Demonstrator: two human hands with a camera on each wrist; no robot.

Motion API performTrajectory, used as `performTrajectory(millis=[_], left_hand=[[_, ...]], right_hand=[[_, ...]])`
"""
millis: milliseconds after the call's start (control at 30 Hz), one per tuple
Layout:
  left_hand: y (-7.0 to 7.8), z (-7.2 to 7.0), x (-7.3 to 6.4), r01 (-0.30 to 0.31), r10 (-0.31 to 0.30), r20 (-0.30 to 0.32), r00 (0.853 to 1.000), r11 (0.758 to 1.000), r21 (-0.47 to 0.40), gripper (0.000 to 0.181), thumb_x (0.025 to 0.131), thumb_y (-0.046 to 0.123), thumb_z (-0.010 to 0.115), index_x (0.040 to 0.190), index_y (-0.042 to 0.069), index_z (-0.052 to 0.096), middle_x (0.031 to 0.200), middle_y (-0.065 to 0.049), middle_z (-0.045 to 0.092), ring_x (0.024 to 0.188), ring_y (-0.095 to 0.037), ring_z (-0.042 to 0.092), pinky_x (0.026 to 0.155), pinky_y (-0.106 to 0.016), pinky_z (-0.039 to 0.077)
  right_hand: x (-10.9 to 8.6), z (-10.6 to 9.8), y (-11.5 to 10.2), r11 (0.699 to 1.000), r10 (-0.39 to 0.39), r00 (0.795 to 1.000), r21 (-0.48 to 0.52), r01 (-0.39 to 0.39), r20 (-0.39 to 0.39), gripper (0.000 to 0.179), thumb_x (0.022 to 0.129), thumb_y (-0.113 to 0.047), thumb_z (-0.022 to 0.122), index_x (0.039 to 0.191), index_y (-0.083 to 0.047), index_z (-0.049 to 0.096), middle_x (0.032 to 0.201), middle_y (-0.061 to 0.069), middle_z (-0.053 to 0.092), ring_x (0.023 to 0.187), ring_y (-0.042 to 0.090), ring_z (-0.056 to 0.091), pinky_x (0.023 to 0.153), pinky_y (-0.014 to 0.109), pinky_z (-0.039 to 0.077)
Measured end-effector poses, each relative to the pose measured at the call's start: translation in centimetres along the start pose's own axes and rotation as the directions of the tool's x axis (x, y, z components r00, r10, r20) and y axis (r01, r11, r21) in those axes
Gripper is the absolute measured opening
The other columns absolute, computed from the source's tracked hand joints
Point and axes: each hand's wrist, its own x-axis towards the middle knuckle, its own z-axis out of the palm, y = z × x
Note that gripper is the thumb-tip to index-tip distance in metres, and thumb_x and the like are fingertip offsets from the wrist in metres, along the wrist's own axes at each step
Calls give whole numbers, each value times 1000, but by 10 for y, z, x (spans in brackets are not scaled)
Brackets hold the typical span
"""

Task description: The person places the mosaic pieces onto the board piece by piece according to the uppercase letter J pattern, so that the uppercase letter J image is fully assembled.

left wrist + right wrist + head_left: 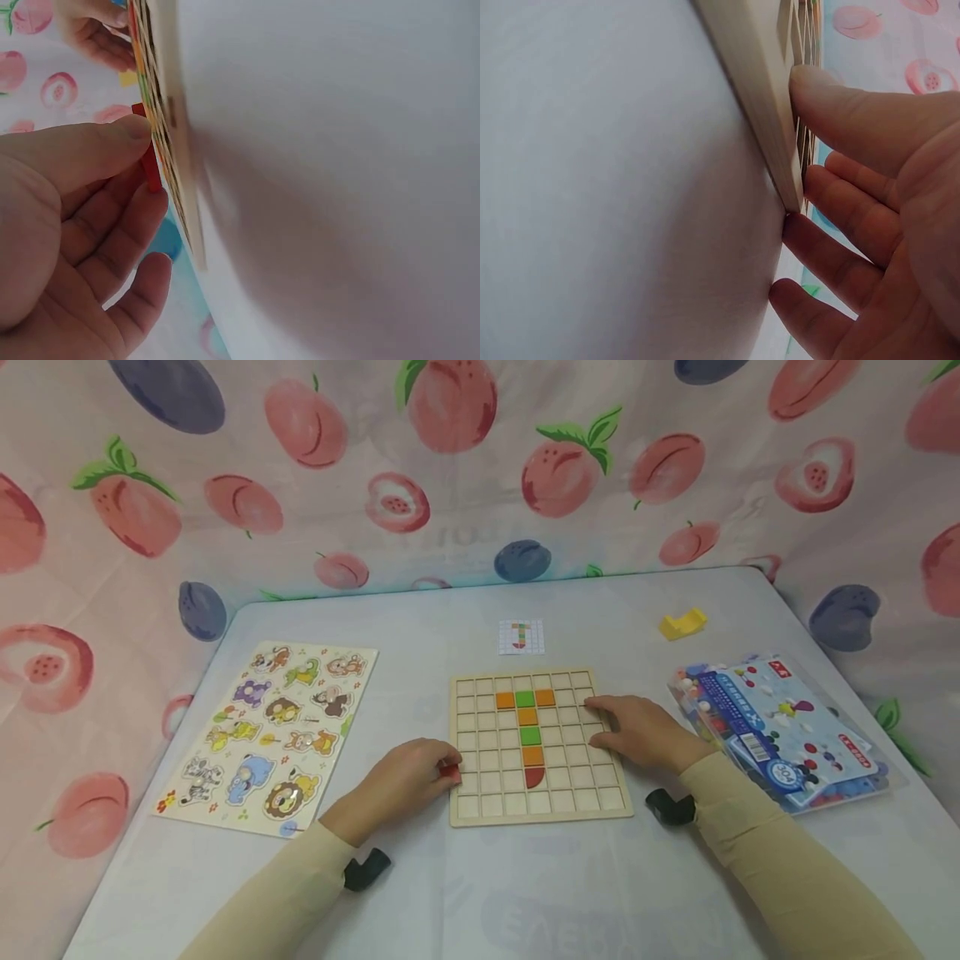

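Note:
A wooden grid board (540,820) lies in the middle of the table. Orange and green square tiles (531,736) form a T-like column on it, ending at the bottom in a red rounded piece (534,777). At the board's left edge, my left hand (401,781) pinches a red tile (152,169) between thumb and fingers; its full outline is hidden. My right hand (648,731) rests against the board's right side. In the right wrist view, its thumb (832,105) lies on the frame and the other fingers extend along the edge.
Behind the board lies a small pattern card (521,637) with a J-like coloured figure. An animal puzzle board (266,739) is on the left. To the right are a clear box with a blue-and-white printed sheet (795,727) and a yellow plastic piece (683,624).

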Motion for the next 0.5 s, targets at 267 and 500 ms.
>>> performTrajectory(millis=[267, 500], left_hand=[[14, 3, 14, -57, 58, 30, 998, 998, -18, 16, 89, 16, 77, 103, 8, 73, 88, 3, 67, 82, -12, 58, 79, -32, 52], [21, 6, 18, -81, 82, 27, 996, 996, -24, 17, 90, 16, 77, 104, 7, 74, 91, 2, 68, 83, -12, 58, 78, -29, 52]], right_hand=[[-1, -1, -1, 1000, -9, 1000, 6, 9, -1, 60, 93, -21, 71, 144, 1, 49, 144, 25, 50, 134, 46, 42, 110, 58, 33], [-2, -1, -2, 1000, -5, 1000, 2, 5, -2, 60, 93, -21, 72, 144, 1, 50, 144, 25, 50, 134, 46, 43, 109, 58, 33]])
